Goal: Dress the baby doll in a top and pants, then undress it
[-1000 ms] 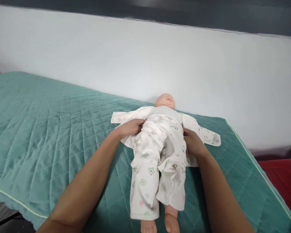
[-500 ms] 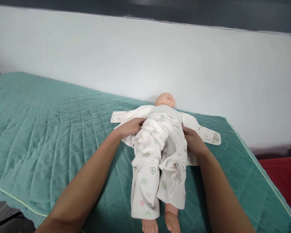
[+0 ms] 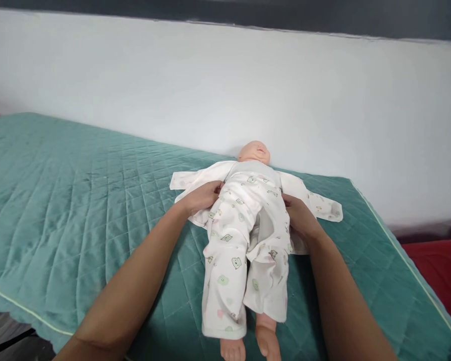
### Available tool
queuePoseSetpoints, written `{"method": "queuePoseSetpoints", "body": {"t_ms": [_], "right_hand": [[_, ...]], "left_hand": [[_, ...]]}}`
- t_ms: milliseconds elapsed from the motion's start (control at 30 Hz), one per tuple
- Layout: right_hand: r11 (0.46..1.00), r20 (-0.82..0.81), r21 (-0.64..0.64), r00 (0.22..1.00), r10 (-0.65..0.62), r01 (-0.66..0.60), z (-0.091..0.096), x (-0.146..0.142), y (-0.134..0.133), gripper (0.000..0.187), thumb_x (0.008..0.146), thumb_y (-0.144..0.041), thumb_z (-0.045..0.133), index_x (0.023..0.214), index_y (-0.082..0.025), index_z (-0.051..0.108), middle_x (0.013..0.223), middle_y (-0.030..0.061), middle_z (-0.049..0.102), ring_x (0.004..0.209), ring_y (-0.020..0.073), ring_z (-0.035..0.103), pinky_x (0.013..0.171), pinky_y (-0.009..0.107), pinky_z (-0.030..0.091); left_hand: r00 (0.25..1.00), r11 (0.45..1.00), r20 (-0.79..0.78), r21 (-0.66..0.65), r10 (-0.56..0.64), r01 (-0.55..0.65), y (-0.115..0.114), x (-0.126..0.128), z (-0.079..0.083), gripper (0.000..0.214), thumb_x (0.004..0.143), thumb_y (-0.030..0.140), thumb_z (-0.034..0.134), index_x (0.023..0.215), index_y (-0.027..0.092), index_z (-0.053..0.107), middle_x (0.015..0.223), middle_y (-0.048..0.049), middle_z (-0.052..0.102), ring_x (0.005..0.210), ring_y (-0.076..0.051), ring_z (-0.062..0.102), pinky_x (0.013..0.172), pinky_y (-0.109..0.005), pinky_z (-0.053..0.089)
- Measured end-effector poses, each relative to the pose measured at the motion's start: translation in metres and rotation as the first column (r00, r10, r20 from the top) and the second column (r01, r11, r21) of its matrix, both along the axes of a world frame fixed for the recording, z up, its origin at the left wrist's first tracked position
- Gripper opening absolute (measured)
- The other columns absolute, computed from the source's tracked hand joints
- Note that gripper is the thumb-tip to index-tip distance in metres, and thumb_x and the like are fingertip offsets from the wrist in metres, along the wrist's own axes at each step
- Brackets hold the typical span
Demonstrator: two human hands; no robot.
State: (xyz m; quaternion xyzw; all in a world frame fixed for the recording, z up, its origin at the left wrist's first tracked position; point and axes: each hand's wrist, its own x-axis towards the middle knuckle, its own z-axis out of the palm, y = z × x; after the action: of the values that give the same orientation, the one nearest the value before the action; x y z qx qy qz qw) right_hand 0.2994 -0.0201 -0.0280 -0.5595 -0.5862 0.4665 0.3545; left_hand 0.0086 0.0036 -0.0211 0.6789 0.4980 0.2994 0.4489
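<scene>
A baby doll [image 3: 254, 151] lies on its back, head towards the wall and bare feet towards me. It wears white baby pants [image 3: 229, 240] printed with small green animals, pulled high up its body. A white top [image 3: 208, 175] is spread open under it, both sleeves stretched out sideways. My left hand [image 3: 203, 197] is closed on the pants at the left side of the waist. On the opposite side my right hand [image 3: 300, 216] is closed on the pants' edge, its fingertips partly hidden by the cloth.
Under the doll is a green quilted cover [image 3: 97, 200] with a pale piped edge. A white wall [image 3: 225, 90] rises right behind the doll's head. Something red [image 3: 439, 265], perhaps a chair, stands beyond the right edge.
The view has tilted very slightly. Both hands stay at the sides of the pants, and the doll lies as before.
</scene>
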Motion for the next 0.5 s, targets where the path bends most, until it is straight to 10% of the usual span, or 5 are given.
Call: {"method": "queuePoseSetpoints", "body": {"t_ms": [300, 500], "right_hand": [[0.987, -0.001, -0.013, 0.987, -0.158, 0.158, -0.016, 0.004, 0.012, 0.035, 0.063, -0.026, 0.07, 0.097, -0.016, 0.075, 0.087, 0.0063, 0.078, 0.079, 0.0254, 0.07, 0.066, 0.031, 0.054], [0.998, 0.054, 0.048, 0.998, -0.044, 0.042, -0.005, 0.0, 0.007, 0.031, 0.066, -0.025, 0.066, 0.094, -0.016, 0.076, 0.087, 0.0045, 0.078, 0.087, 0.0277, 0.07, 0.073, 0.033, 0.055]], "left_hand": [[0.973, 0.992, -0.199, 0.077, 0.117, -0.103, 0.008, 0.013, -0.003, 0.029, 0.074, 0.021, 0.052, 0.096, 0.014, 0.07, 0.11, -0.0124, 0.075, 0.1, -0.028, 0.066, 0.083, -0.034, 0.049], [0.986, 0.997, -0.165, 0.076, -0.011, 0.024, 0.012, 0.013, -0.002, 0.036, 0.075, 0.021, 0.052, 0.102, 0.014, 0.074, 0.117, -0.0136, 0.074, 0.109, -0.032, 0.066, 0.095, -0.037, 0.048]]}}
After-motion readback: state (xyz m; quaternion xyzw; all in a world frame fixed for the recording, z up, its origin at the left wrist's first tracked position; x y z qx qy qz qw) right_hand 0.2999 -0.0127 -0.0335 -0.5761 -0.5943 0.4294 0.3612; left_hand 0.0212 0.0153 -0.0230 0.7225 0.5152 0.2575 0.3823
